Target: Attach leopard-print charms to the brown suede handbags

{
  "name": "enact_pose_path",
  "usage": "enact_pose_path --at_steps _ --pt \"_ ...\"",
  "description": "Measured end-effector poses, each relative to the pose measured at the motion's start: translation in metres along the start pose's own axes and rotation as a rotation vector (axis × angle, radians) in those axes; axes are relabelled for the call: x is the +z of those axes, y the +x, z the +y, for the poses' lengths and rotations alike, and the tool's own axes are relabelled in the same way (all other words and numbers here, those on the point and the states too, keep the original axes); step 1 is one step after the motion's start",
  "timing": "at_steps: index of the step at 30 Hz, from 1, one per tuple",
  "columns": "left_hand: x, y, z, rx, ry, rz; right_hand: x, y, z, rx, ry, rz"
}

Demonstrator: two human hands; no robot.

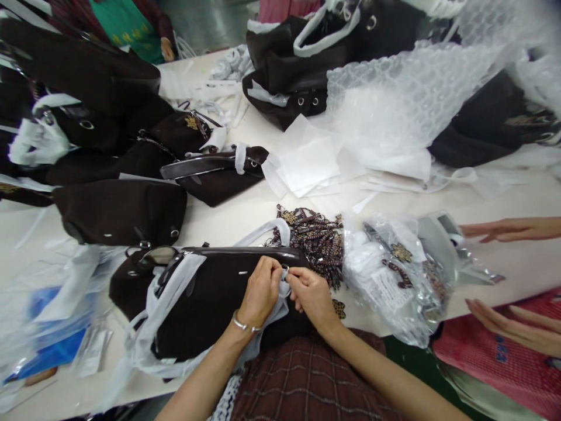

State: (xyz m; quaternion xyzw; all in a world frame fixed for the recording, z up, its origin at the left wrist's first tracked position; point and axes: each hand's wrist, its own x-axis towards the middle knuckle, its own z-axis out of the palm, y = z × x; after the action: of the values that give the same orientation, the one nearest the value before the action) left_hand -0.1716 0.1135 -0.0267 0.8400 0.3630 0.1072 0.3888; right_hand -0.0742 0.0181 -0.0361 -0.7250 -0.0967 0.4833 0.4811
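Observation:
A dark brown handbag (201, 316) lies in front of me, its handle wrapped in white tissue strips (175, 286). At the bag's right end, my left hand (258, 295) is closed in a pinch on a small metal ring (284, 269). My right hand (316, 299) pinches the same ring from the other side, its fingertips almost meeting the left ones. Fingers partly cover the ring, so its exact shape is unclear. Just beyond my right hand is a heap of brown braided charms (313, 241), and one gold-patterned flower charm (339, 309) sits beside my right wrist.
To the right is a clear plastic bag (394, 280) of charms, with a co-worker's hands (512, 228) near it. More dark handbags (123, 210) crowd the left. White paper sheets (307, 158) and bubble wrap (407, 88) cover the back. Another person in a green apron (127, 26) stands across.

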Motion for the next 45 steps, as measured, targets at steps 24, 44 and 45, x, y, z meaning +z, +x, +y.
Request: enact_pose_path --at_steps 24,44,45 --pt "-0.006 0.002 0.008 0.059 0.192 -0.19 -0.009 0.002 0.013 0.071 0.163 -0.075" --pt "0.003 0.002 -0.002 -0.204 -0.199 -0.154 -0.039 0.028 0.006 -0.044 -0.189 -0.377" --pt "0.004 0.002 -0.001 -0.209 -0.182 -0.154 -0.039 0.029 0.007 -0.049 -0.191 -0.378"
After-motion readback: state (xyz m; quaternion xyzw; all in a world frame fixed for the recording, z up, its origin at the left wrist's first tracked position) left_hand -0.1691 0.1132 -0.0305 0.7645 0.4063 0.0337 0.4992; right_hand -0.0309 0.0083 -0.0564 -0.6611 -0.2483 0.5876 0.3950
